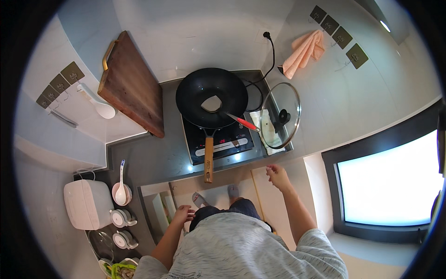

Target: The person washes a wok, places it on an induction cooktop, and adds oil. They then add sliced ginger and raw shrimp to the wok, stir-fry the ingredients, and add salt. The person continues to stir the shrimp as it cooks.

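Note:
My left hand [184,214] hangs beside my hip with fingers apart, below the counter edge, and holds nothing. Raised in front of the counter's right end, my right hand [277,176] is loosely curled and seems to hold nothing. A black wok [195,83] with a wooden handle [208,160] rests on an induction cooktop [226,139] whose display is lit. Inside the wok lies the metal blade of a spatula [212,104], and its red handle leans over the rim. A glass lid [291,122] with a black knob stands tilted on a folded cloth [267,130] by the right wall.
A wooden cutting board [134,83] leans at the left wall near a hanging rice paddle [102,106]. On the left counter are a white appliance [87,205], a bowl with a spoon [121,193], two lidded jars [120,218] and vegetables [122,270]. A peach towel [305,52] hangs right, beside a plugged cord [273,55].

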Action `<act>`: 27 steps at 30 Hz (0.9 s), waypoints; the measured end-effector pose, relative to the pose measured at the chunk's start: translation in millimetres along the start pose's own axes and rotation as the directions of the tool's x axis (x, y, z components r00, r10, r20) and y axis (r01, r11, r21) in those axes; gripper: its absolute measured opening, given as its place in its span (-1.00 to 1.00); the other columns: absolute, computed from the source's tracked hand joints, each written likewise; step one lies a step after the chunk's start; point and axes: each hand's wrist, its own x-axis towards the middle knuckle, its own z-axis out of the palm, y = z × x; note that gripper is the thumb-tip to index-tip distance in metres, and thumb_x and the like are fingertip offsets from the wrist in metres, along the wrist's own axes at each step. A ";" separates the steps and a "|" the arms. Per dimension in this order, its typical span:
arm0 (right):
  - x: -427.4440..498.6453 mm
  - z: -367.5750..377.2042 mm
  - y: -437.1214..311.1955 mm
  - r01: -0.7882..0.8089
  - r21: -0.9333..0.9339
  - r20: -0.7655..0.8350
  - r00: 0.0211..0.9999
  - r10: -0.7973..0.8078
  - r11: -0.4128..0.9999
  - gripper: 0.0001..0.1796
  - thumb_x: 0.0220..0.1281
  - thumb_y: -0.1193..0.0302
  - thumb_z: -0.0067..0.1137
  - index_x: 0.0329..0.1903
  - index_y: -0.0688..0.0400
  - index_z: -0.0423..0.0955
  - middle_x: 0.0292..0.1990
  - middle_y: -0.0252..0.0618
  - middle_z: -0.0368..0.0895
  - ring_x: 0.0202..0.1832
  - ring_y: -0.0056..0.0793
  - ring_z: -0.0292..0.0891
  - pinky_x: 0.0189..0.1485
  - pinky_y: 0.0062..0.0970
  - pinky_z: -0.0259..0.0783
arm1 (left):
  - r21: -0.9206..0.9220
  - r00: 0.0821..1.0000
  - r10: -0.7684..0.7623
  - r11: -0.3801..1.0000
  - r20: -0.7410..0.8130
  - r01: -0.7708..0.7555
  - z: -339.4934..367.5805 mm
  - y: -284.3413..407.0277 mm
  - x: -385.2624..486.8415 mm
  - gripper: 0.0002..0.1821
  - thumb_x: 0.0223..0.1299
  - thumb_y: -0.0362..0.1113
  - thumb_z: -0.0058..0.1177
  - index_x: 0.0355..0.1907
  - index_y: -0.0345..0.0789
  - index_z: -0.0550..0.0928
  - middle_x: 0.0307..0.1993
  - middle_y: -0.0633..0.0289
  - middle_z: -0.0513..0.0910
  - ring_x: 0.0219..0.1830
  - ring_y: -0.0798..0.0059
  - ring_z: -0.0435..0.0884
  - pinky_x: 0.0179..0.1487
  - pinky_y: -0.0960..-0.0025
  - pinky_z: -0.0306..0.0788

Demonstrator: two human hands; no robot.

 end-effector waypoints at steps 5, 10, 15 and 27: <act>13.2 -19.0 29.5 0.212 -0.280 -0.064 0.969 -0.238 0.936 -0.65 0.39 0.28 0.14 0.08 0.22 0.61 -0.28 -0.05 0.70 -0.30 -0.15 0.66 -0.19 -0.24 0.55 | -0.152 0.980 -0.102 0.985 -0.170 0.076 -29.8 -97.9 31.9 -0.60 0.43 -0.18 -0.05 0.19 -0.37 0.42 -0.18 -0.04 0.68 -0.31 0.15 0.72 -0.29 0.20 0.61; 82.9 -34.1 29.6 0.440 -0.629 -0.053 0.799 -0.600 0.641 -0.68 0.39 0.33 0.10 0.10 0.20 0.55 -0.07 0.03 0.54 0.02 0.14 0.49 0.04 0.00 0.47 | 0.137 0.925 -0.169 0.964 -0.340 0.226 -9.1 -214.2 22.7 -0.61 0.38 -0.16 0.02 0.04 -0.46 0.59 -0.16 -0.12 0.70 -0.16 0.01 0.73 -0.15 0.06 0.61; 153.5 -26.7 52.6 0.395 -0.651 -0.020 0.845 -0.535 0.648 -0.74 0.33 0.33 0.17 -0.08 0.25 0.56 -0.07 0.06 0.60 -0.01 0.10 0.57 0.02 -0.05 0.52 | 0.474 0.949 -0.029 0.861 -0.313 0.182 33.1 -309.4 20.2 -0.29 0.12 0.19 0.27 0.13 -0.38 0.70 0.07 -0.08 0.72 0.13 0.09 0.70 0.16 0.17 0.53; 194.9 -23.8 75.9 0.442 -0.742 0.030 0.773 -0.634 0.504 -0.73 0.30 0.31 0.09 -0.08 0.13 0.66 -0.23 0.02 0.70 -0.12 0.10 0.61 -0.06 0.03 0.42 | 0.095 0.852 -0.104 0.980 -0.514 0.177 155.1 -413.3 -92.1 -0.43 0.17 0.14 0.22 0.09 -0.22 0.75 0.01 -0.01 0.75 0.08 0.07 0.72 0.18 0.18 0.54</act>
